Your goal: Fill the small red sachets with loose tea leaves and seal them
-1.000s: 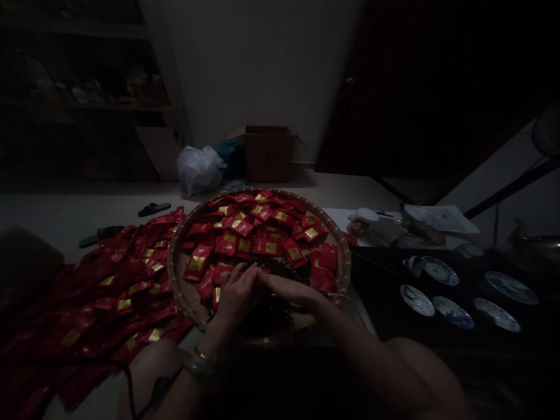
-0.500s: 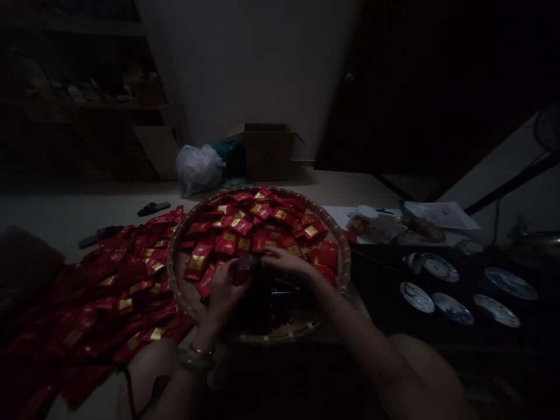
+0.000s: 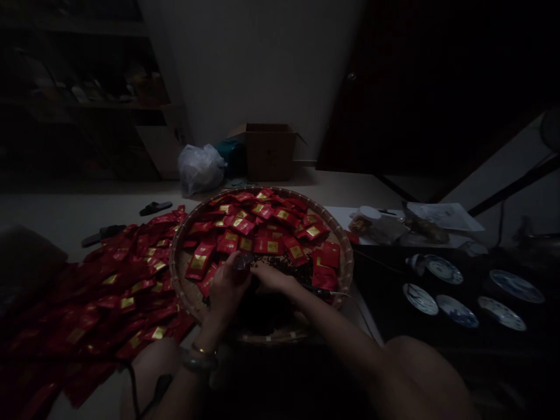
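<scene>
While the left hand (image 3: 225, 287) is closed around a small, partly see-through container (image 3: 241, 262), the right hand (image 3: 269, 279) has its fingertips right beside it, over the near part of a round woven tray (image 3: 348, 262). The scene is dim, so it cannot be told whether the right fingers touch the container or pinch anything. The container is upright or nearly so, its upper end showing above the left fingers; what it holds is too dark to make out. Dark loose bits (image 3: 286, 267) are spread in the tray behind the right hand and below both hands. Red packets (image 3: 269, 240) with gold labels cover the far and left parts of the tray, some overlapping, and a few more lie at its right side. A dark-handled tool (image 3: 321, 291) with a thin pale cord rests near the right rim, partly hidden by the right forearm. To the left of the tray, a large heap of similar packets (image 3: 126, 303) spreads over the floor (image 3: 52, 204), with two dark slippers (image 3: 155, 208) at its far edge. To the right, blue-and-white dishes (image 3: 457, 310) stand on a black desk (image 3: 385, 291), and a lidded jar (image 3: 365, 219) stands behind them among clear bags (image 3: 389, 230). Beyond the tray are a white plastic bag (image 3: 201, 169), a teal object (image 3: 233, 156) and an open cardboard box (image 3: 270, 154), in front of the wall.
</scene>
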`<state>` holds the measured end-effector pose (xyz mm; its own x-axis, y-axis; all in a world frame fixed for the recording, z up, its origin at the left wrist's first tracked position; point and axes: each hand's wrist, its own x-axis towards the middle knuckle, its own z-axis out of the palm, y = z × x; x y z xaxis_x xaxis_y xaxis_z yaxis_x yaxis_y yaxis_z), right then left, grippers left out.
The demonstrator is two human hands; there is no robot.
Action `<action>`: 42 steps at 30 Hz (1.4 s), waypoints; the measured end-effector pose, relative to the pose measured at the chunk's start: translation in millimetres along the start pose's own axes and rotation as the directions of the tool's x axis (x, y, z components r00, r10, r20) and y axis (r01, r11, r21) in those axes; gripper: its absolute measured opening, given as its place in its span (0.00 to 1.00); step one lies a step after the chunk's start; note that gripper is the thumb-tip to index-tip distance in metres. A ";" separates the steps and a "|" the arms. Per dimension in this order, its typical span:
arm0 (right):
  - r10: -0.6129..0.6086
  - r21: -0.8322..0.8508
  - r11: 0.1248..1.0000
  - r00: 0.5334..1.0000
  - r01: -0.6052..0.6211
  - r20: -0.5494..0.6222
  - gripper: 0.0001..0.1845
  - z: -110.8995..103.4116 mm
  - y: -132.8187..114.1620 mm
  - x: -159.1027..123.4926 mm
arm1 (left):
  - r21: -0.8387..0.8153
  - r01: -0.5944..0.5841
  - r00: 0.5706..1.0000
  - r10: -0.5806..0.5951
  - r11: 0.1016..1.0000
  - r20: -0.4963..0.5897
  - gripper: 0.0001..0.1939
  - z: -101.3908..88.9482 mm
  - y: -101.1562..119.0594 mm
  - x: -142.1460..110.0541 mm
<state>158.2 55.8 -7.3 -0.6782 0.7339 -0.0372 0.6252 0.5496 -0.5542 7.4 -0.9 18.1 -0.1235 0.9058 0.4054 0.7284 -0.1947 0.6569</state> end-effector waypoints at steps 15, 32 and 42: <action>0.350 0.710 0.704 0.864 0.013 -0.363 0.17 -76.2 -7.9 -24.5 | 0.229 -0.202 0.978 0.185 0.952 0.094 0.16 6.7 2.1 0.0; -0.010 0.290 0.923 0.771 0.252 -0.637 0.14 -46.1 -52.8 -25.0 | 0.261 -0.081 0.987 0.041 0.962 0.155 0.14 2.4 4.2 0.6; -0.074 -0.118 0.993 0.921 0.031 -0.383 0.05 -51.1 -49.8 -12.8 | 0.266 -0.167 0.982 0.136 0.949 0.133 0.17 11.0 -1.9 -2.3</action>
<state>155.4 39.4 63.3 -0.5230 0.7879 0.3251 0.6449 0.6153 -0.4534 13.6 1.5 8.9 0.0673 0.9130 0.4024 0.8914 -0.2362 0.3867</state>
